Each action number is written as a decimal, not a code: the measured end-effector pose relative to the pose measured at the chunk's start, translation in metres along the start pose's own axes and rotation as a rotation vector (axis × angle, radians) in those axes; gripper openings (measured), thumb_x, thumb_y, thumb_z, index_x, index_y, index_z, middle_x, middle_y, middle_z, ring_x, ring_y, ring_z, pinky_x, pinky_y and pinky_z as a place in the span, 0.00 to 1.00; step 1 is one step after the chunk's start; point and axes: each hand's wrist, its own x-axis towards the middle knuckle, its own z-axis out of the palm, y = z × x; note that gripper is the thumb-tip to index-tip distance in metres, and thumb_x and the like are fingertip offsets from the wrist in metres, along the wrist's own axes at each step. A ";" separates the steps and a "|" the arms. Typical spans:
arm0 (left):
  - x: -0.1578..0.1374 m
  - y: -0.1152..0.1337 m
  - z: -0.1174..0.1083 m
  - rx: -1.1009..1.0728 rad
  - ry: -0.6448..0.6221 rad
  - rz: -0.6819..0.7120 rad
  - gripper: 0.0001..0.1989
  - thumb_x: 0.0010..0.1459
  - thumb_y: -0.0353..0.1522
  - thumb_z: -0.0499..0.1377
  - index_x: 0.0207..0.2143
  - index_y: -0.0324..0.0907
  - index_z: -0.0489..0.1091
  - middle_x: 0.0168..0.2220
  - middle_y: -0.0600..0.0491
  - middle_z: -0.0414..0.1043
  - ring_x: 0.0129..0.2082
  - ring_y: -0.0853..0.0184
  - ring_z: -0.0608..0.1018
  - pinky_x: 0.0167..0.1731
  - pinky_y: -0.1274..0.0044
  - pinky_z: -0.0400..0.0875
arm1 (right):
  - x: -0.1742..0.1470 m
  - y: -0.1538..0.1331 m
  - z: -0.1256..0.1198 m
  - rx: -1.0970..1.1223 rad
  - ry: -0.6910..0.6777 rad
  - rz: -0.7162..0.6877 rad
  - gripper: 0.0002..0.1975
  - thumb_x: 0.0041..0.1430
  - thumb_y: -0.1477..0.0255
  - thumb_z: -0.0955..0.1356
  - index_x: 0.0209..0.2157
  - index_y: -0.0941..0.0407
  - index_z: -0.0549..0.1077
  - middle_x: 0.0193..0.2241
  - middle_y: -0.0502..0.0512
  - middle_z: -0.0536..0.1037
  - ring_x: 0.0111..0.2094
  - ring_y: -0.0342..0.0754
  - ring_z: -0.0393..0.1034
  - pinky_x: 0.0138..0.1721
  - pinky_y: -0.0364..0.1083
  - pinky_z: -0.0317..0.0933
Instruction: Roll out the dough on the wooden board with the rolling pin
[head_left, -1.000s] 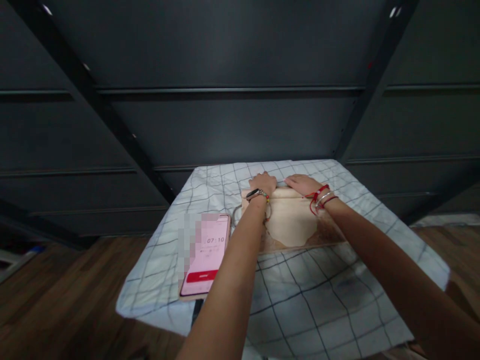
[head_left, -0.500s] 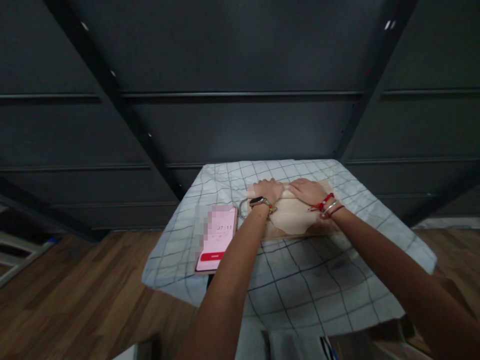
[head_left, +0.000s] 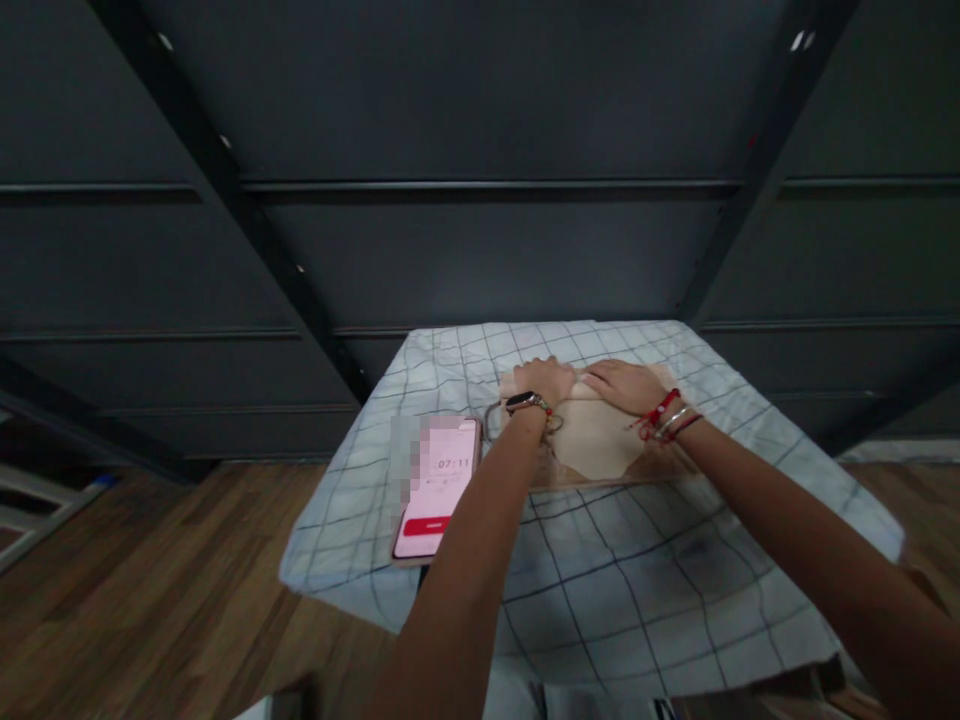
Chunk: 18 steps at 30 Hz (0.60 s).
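A pale, flattened sheet of dough (head_left: 596, 445) lies on a wooden board (head_left: 660, 466). Across its far side runs a light bar that looks like a rolling pin (head_left: 581, 391), mostly covered by my hands. My left hand (head_left: 545, 379), with a watch and beaded bracelet at the wrist, is closed over the bar's left part. Close beside it, my right hand (head_left: 624, 386) rests over the right part, its fingers bent across and their tips hidden. Red and silver bracelets circle that wrist.
A phone (head_left: 439, 490) showing a timer lies left of the board, partly behind my left forearm. Beneath everything is a white checked cloth (head_left: 600, 560) over a small table. A dark panelled wall (head_left: 480, 260) stands just behind; wooden floor (head_left: 210, 570) surrounds the table.
The board, phone and both hands sit slightly farther right in the picture, as the view has shifted a little. Both hands keep their place at the far side of the dough.
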 end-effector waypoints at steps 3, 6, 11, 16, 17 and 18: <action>0.020 -0.001 0.001 -0.015 0.028 -0.025 0.21 0.60 0.38 0.41 0.47 0.41 0.67 0.49 0.44 0.68 0.48 0.59 0.70 0.46 0.67 0.60 | 0.015 0.010 0.001 0.034 -0.047 0.063 0.24 0.65 0.60 0.51 0.45 0.56 0.70 0.46 0.57 0.73 0.48 0.48 0.65 0.48 0.46 0.56; 0.038 -0.002 0.000 -0.060 -0.005 -0.073 0.21 0.59 0.37 0.43 0.48 0.39 0.66 0.49 0.42 0.68 0.48 0.58 0.70 0.46 0.67 0.60 | 0.031 0.020 0.004 0.070 -0.086 0.065 0.23 0.65 0.61 0.51 0.45 0.57 0.70 0.46 0.59 0.73 0.48 0.49 0.65 0.47 0.46 0.56; 0.063 -0.003 0.002 -0.111 -0.045 -0.132 0.21 0.57 0.36 0.46 0.49 0.39 0.66 0.49 0.42 0.68 0.49 0.58 0.70 0.47 0.67 0.60 | 0.052 0.037 0.011 0.096 -0.120 0.019 0.22 0.65 0.65 0.52 0.43 0.60 0.72 0.44 0.61 0.74 0.46 0.49 0.67 0.47 0.44 0.56; 0.075 -0.001 0.004 -0.095 -0.001 -0.160 0.19 0.57 0.34 0.47 0.48 0.38 0.66 0.48 0.42 0.69 0.49 0.59 0.70 0.48 0.66 0.59 | 0.064 0.047 0.016 0.137 -0.126 0.027 0.22 0.65 0.65 0.52 0.43 0.60 0.72 0.46 0.60 0.73 0.48 0.49 0.65 0.47 0.44 0.56; 0.076 -0.001 0.004 -0.091 0.000 -0.162 0.19 0.57 0.34 0.46 0.48 0.38 0.66 0.48 0.42 0.69 0.50 0.59 0.70 0.49 0.66 0.58 | 0.065 0.048 0.017 0.137 -0.127 0.025 0.22 0.65 0.65 0.52 0.43 0.60 0.72 0.46 0.60 0.73 0.48 0.50 0.65 0.47 0.44 0.56; 0.077 0.000 0.003 -0.088 0.000 -0.164 0.19 0.57 0.34 0.46 0.48 0.38 0.66 0.49 0.42 0.69 0.50 0.59 0.70 0.49 0.66 0.58 | 0.065 0.048 0.017 0.132 -0.129 0.026 0.22 0.65 0.65 0.52 0.43 0.60 0.72 0.46 0.60 0.73 0.48 0.50 0.65 0.47 0.44 0.56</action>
